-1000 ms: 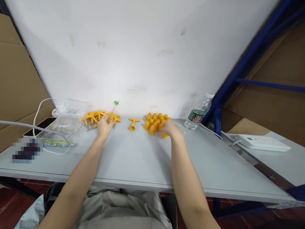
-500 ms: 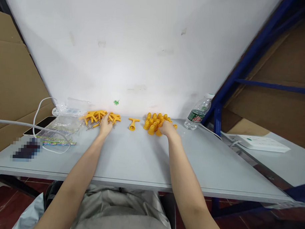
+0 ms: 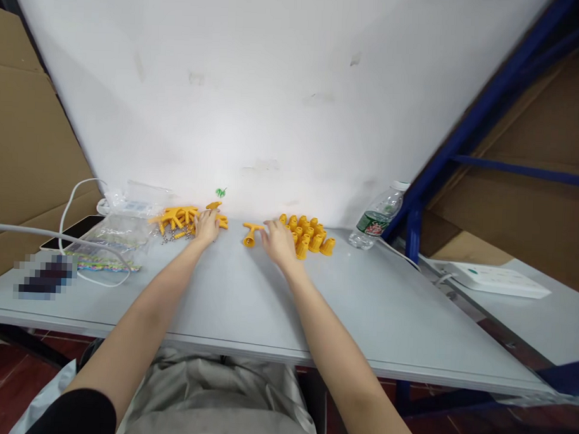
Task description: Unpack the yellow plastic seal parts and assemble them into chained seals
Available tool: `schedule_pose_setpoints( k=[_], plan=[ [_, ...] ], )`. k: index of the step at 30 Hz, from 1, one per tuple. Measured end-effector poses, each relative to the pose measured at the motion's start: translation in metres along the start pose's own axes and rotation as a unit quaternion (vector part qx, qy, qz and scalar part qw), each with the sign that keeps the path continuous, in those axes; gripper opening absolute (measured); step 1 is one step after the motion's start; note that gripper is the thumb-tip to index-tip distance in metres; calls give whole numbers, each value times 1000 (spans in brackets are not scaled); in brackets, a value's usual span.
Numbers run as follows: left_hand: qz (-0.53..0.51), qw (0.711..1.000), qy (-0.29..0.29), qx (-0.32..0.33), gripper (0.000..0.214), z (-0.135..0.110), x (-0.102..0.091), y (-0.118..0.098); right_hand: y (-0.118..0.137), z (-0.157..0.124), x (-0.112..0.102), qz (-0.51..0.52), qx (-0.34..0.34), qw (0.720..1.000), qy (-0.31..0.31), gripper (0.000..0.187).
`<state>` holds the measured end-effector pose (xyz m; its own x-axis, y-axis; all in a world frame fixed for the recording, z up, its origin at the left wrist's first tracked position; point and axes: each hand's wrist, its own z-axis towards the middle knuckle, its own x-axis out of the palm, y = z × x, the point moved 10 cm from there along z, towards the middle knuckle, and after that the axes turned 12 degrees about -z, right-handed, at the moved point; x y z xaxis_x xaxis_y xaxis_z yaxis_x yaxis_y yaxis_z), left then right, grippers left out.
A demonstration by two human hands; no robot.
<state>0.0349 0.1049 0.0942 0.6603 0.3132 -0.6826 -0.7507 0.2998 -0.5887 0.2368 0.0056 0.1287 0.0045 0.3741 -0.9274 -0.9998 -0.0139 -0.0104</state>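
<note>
In my left hand [image 3: 207, 228] is a yellow T-shaped handle [image 3: 214, 205], gripped between the fingers and raised above a pile of similar yellow handles [image 3: 179, 216] with small metal chains. My right hand [image 3: 278, 243] has its thumb and fingers apart, close to the right end of a yellow T-shaped piece with a bell-shaped cup [image 3: 249, 239]; whether it touches that piece I cannot tell. Just right of this hand stand several yellow bell-shaped cups [image 3: 316, 243] in a cluster, some partly hidden by it.
A clear bottle [image 3: 375, 219] leans at the back right, near a blue frame [image 3: 414, 227]. On the left lie plastic bags [image 3: 120, 233], a phone-like dark slab [image 3: 75, 231] and a white cable [image 3: 64, 215]. A white power strip [image 3: 499, 279] sits at far right.
My right hand has moved left from the cups to beside the single T-shaped piece. The left hand has lifted a yellow handle above the pile. The view has shifted slightly.
</note>
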Motion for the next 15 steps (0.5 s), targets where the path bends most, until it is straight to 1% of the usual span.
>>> schedule_pose_setpoints(
  k=[1, 3, 5, 6, 9, 13, 15],
  plan=[
    [12, 1000, 4, -2, 42, 1, 2, 1, 11, -1, 11, 1, -27, 1000, 15, 38],
    [36, 999, 5, -6, 42, 1, 4, 3, 25, -4, 32, 0, -58, 997, 50, 40],
    [52, 999, 4, -4, 42, 1, 4, 4, 30, -6, 49, 5, -70, 994, 81, 39],
    [57, 998, 7, 1, 42, 1, 5, 3, 31, -6, 54, 9, -72, 993, 89, 37],
    [62, 997, 34, 18, 45, 0, 11, 1, 28, -4, 58, 17, -57, 995, 82, 35],
    [83, 991, 102, 26, 50, -1, 23, 1, 20, -2, 58, 5, -13, 998, 68, 28],
    [105, 985, 135, 26, 54, -1, 29, 4, 15, -1, 61, 4, 16, 997, 71, 31]
  ],
)
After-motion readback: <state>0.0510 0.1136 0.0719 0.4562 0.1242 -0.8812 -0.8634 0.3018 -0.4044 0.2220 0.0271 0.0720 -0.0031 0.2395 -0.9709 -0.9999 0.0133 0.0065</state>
